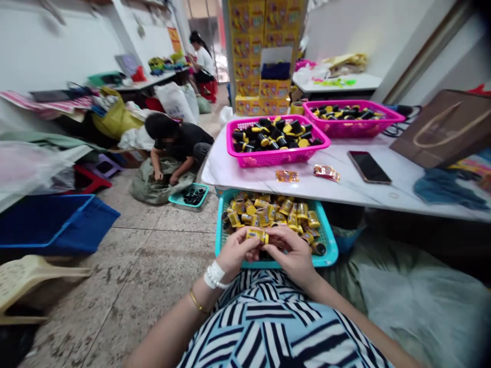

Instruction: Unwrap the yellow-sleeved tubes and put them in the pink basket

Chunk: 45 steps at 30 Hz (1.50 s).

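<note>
Between my two hands is a small yellow labelled canister point(257, 235), lying on its side. My left hand point(237, 250) grips its left end, and the fingers of my right hand point(293, 253) close on its right end. Right below them, a turquoise basket point(326, 240) holds many yellow-wrapped canisters point(264, 214). On the table edge ahead lie a small stack of shiny printed labels point(326, 173) and another printed label pile point(287, 176).
On the white table point(245, 176) stand a pink basket point(276, 158) of black-and-yellow canisters, a second pink basket point(356, 128), a phone point(369, 167) and a brown paper bag point(445, 128). A person point(180, 140) crouches left by a sack; a blue bin point(57, 225) stands nearer.
</note>
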Each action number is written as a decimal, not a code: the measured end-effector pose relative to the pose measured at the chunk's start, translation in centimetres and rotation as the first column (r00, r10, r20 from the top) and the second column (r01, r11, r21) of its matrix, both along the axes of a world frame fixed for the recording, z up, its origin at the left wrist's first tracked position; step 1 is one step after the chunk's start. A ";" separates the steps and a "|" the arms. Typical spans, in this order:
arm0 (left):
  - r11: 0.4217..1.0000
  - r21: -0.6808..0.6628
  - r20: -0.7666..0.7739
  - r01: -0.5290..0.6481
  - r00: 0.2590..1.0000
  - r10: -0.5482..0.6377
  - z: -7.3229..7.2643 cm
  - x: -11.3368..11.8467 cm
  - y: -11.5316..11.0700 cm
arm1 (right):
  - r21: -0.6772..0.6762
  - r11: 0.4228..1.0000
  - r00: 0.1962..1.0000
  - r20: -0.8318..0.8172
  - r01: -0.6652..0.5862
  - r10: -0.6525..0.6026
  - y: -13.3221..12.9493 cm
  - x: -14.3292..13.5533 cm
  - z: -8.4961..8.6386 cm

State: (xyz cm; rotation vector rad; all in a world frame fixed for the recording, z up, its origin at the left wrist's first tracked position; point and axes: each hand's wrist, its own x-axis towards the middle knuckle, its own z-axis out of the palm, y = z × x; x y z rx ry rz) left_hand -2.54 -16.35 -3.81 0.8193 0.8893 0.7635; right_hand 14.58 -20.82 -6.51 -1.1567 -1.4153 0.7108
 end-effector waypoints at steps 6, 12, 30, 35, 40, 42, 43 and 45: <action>0.937 0.327 -0.182 0.119 0.981 -0.061 1.2 -0.6 0.8 | -0.027 0.999 0.996 -0.086 0.021 -0.023 0.3 0.4 0.8; 0.511 0.793 -0.432 0.331 0.898 0.088 0.9 -0.7 1.1 | -0.461 0.856 0.850 -0.524 -0.236 -0.048 0.7 0.6 1.0; 0.674 0.644 -0.465 0.362 0.885 -0.031 0.8 -2.1 1.5 | -0.040 0.998 0.997 -0.061 -0.057 0.054 0.3 0.4 0.7; 0.377 0.830 -0.485 0.411 0.866 0.124 0.0 -2.3 0.7 | -0.220 0.969 0.947 -0.319 -0.110 0.035 -0.2 -0.2 0.4; 0.350 0.839 -0.483 0.417 0.867 0.125 -1.0 -2.1 1.0 | -0.242 0.965 0.950 -0.313 -0.101 0.021 -0.3 -0.3 0.1; 0.437 0.812 -0.474 0.386 0.874 0.108 -0.7 -2.0 1.3 | -0.150 0.988 0.983 -0.184 -0.043 0.014 -0.3 -0.1 0.2; 0.490 0.787 -0.477 0.376 0.874 0.095 -0.5 -2.0 1.4 | -0.103 0.994 0.993 -0.114 -0.024 0.012 -0.3 0.0 0.3; 0.560 0.732 -0.508 0.389 0.858 0.069 0.1 -2.0 1.3 | -0.032 0.999 1.000 -0.015 -0.015 0.014 -0.4 0.3 0.5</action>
